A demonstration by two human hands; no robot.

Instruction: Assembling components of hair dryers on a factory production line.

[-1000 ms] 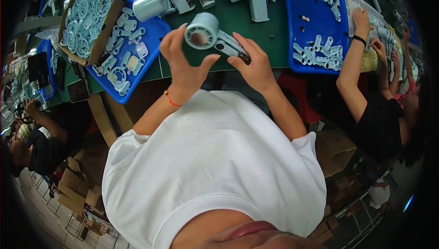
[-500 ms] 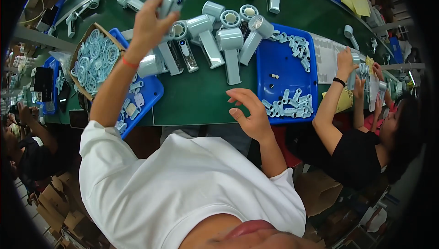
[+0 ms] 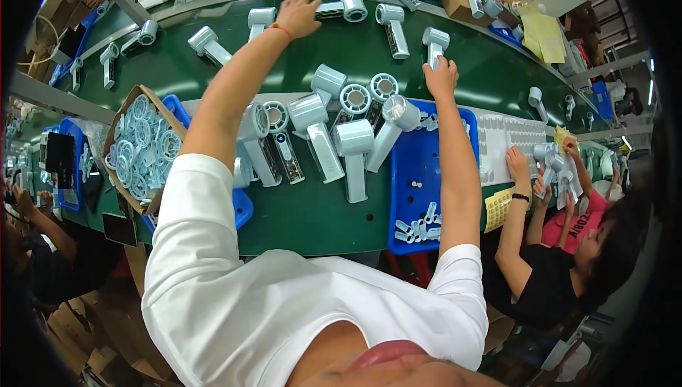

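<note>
My left hand (image 3: 300, 18) reaches out over the green conveyor belt, fingers spread, beside the handle end of a pale blue handheld fan (image 3: 353, 8) lying on its side. Another handheld fan (image 3: 260, 19) lies just left of that hand. Farther right, my right hand (image 3: 442, 78) has its fingers closed round the lower handle of a handheld fan (image 3: 435, 37), whose round head points away from me. Between my arms, several fan bodies (image 3: 353, 138) lie grouped on the near worktable, some with the handle's inside exposed.
A blue tray (image 3: 399, 195) with small pale parts lies partly under my right forearm. At the left, a cardboard box (image 3: 114, 138) holds ring-shaped grilles. A co-worker's hand (image 3: 518, 165) works at the right beside a white tray (image 3: 490, 138). More fans stand across the belt.
The fan in my left hand has left my grip, and that hand is farther out over the belt. My right hand has moved from the table's front edge out to a fan on the belt.
</note>
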